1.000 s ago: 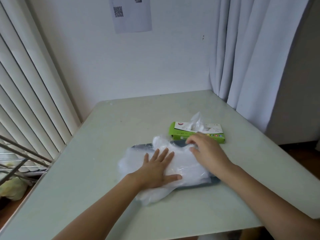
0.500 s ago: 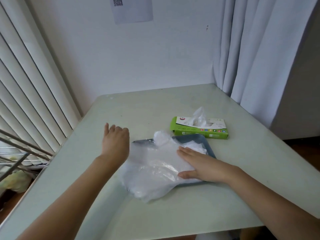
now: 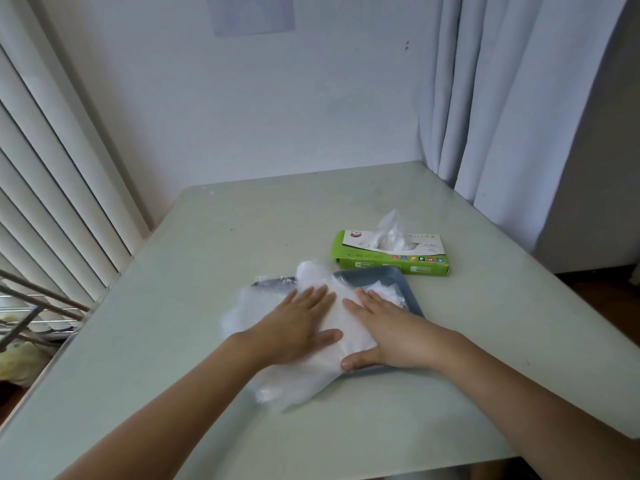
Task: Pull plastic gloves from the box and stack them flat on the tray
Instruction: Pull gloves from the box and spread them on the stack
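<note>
Gloves (image 3: 304, 375), a clear crumpled stack, lie on the blue tray (image 3: 408, 289) near the surface's (image 3: 214, 258) front edge, spilling over the tray's left and front rims. Left hand (image 3: 294, 323) and right hand (image 3: 384, 327) both press flat on the stack, fingers spread, gripping nothing. Just behind the tray's far right corner lies the green box (image 3: 391, 258), a glove poking up from its slot; its print is too small to read. Blinds (image 3: 52, 188) hang at the left, curtain (image 3: 512, 109) at the right, paper (image 3: 252, 12) on the wall.
</note>
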### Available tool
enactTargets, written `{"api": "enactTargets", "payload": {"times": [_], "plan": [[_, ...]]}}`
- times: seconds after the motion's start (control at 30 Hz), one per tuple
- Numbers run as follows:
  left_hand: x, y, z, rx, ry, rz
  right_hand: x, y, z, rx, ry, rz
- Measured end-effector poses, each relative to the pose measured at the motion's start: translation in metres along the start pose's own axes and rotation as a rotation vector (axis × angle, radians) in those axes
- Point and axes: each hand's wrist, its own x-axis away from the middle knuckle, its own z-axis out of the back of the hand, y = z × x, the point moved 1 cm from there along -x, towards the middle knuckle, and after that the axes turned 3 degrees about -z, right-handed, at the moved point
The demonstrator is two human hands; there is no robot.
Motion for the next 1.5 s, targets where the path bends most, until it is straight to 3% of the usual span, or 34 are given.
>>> {"api": "enactTargets", "payload": {"times": [0.2,0.33,0.4,0.47,0.57,0.7,0.9,1.1,1.23,1.33,1.5], "plan": [[-0.001,-0.032,0.010,-0.142,-0.002,0.096,0.003,0.007,0.011,0.058,-0.024,-0.024],[0.001,-0.034,0.036,0.056,-0.064,0.153,0.006,0.026,0.037,-0.101,-0.023,-0.024],[-0.002,-0.034,0.058,0.207,-0.026,0.189,-0.002,0.037,0.053,-0.292,0.152,-0.039],[-0.010,-0.037,0.081,0.290,0.066,0.200,-0.016,0.052,0.067,-0.470,0.455,-0.089],[-0.031,-0.036,0.105,0.356,0.172,0.175,-0.040,0.081,0.078,-0.556,0.760,-0.226],[-0.077,-0.024,0.108,0.400,0.202,0.116,-0.073,0.108,0.077,-0.523,0.637,-0.291],[-0.139,0.006,0.083,0.440,0.147,0.110,-0.085,0.120,0.071,-0.539,0.646,-0.220],[-0.167,0.017,0.062,0.395,0.128,0.133,-0.077,0.132,0.075,-1.045,0.627,-0.194],[-0.170,0.015,0.061,0.394,0.129,0.157,-0.077,0.140,0.074,-1.181,0.599,-0.140],[-0.170,0.012,0.061,0.423,0.132,0.162,-0.075,0.141,0.076,-1.277,0.669,-0.135],[-0.172,0.014,0.060,0.423,0.131,0.163,-0.066,0.138,0.085,-1.228,0.855,-0.091]]}}
